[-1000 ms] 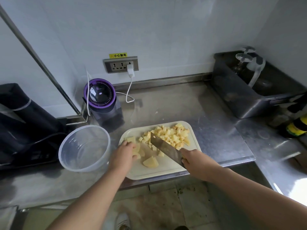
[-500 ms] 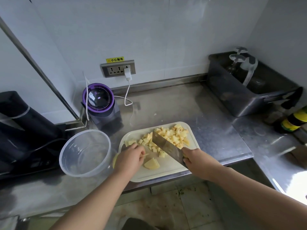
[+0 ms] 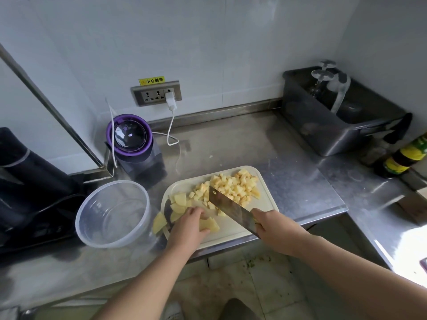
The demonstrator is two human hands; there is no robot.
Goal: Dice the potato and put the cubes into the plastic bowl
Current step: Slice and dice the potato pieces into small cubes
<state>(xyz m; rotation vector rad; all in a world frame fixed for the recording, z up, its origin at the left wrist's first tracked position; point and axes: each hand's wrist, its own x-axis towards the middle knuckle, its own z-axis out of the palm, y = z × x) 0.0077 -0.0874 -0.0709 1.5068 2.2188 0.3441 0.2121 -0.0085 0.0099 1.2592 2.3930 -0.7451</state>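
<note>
A white cutting board [image 3: 265,204] lies near the counter's front edge. A heap of yellow potato cubes [image 3: 233,187] covers its far part. Larger potato slices [image 3: 179,202] lie on its left side, and one slice [image 3: 159,225] hangs past the left edge. My left hand [image 3: 189,225] rests curled on a potato slice [image 3: 211,224] at the board's front left. My right hand [image 3: 275,229] grips the handle of a cleaver [image 3: 228,207], whose blade slants over the board beside the cubes. The clear plastic bowl [image 3: 113,213] stands left of the board with nothing in it.
A purple-rimmed appliance [image 3: 132,137] stands behind the bowl, its white cable plugged into the wall socket [image 3: 157,93]. A metal tub [image 3: 330,116] sits at the back right, a dark bottle [image 3: 404,155] to its right. Black equipment [image 3: 27,188] fills the left.
My left hand has shifted toward the board's front left onto a slice, and slices now spread along the board's left edge. The cleaver stays raised at about the same slant.
</note>
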